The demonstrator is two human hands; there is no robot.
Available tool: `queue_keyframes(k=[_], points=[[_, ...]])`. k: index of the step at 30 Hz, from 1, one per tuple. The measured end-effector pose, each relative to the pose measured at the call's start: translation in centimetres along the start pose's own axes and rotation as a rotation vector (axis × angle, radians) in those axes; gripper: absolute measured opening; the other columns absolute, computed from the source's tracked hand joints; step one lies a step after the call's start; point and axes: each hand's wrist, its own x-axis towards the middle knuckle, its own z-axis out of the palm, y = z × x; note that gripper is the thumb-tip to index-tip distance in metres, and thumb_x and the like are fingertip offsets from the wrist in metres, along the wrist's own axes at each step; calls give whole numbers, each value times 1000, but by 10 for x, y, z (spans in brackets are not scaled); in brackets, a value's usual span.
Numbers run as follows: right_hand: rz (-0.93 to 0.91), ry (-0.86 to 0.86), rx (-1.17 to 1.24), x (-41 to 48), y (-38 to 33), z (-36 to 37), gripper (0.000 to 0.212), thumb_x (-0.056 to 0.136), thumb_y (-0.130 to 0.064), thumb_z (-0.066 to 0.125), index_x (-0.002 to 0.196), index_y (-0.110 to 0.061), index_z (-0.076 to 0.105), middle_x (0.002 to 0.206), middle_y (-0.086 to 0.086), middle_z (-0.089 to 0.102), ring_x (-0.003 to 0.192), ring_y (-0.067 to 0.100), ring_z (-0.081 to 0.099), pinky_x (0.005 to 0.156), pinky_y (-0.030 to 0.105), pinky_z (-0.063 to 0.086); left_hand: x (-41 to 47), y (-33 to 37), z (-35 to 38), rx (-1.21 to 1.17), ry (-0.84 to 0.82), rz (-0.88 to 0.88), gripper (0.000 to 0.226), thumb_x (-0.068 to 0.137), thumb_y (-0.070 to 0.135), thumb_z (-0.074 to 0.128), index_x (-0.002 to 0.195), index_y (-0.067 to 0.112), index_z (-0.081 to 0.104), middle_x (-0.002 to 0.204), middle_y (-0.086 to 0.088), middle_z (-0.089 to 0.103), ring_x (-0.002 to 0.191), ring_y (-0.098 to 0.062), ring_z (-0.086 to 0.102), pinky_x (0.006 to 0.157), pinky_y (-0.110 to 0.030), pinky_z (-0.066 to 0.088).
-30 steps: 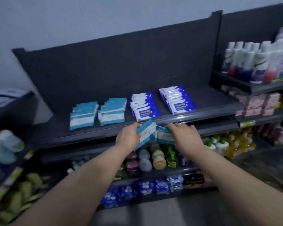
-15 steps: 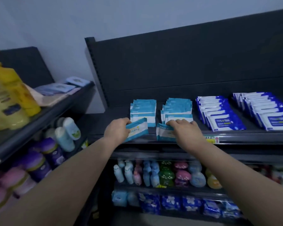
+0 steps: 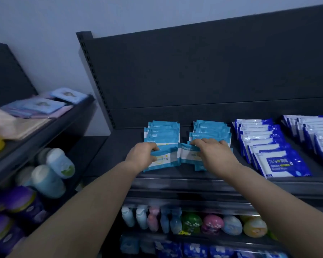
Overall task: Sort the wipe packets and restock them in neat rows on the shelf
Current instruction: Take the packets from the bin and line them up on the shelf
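Your left hand [image 3: 141,157]: fingers curled round the left end of the left packet [image 3: 166,160], gripping it
Your right hand [image 3: 216,155]: fingers bent down over the right packet [image 3: 187,155], holding it and covering its right half
Held packets: both light blue, low over the front of the shelf [image 3: 119,157], their inner ends touching
Light-blue rows [image 3: 162,133]: two, just behind your hands, one behind each packet
Dark-blue rows [image 3: 265,146]: two, on the same shelf to your right

The front dark-blue wipe packet [image 3: 282,163] reads "75%"; other print is illegible.
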Motion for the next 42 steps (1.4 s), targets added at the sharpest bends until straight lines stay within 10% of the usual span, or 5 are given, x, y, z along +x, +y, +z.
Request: queue_keyframes(k=[19, 33, 42], points=[[-123, -112, 51, 73, -89, 67, 43, 96, -19, 50, 137, -29, 41, 121, -2, 57, 114, 21, 51, 89, 37, 34, 78, -75, -26, -253, 78, 201, 18, 78, 18, 78, 93, 22, 69, 85, 8, 66, 75, -6, 62, 73, -23, 53], [55, -157, 42, 68, -66, 54, 61, 92, -49, 53, 146, -26, 34, 152, -3, 28, 140, 18, 25, 110, 38, 26, 86, -53, 1, 44, -87, 361, 52, 98, 38, 49, 147, 23, 37, 150, 4, 40, 140, -16, 27, 114, -33, 28], [-200, -215, 94, 78, -56, 61, 46, 91, -43, 57, 135, -36, 49, 153, -2, 27, 140, 18, 22, 109, 39, 24, 74, -47, 6, 17, -147, 248, 46, 99, 38, 48, 144, 34, 41, 153, 8, 32, 143, -14, 19, 118, -40, 22]])
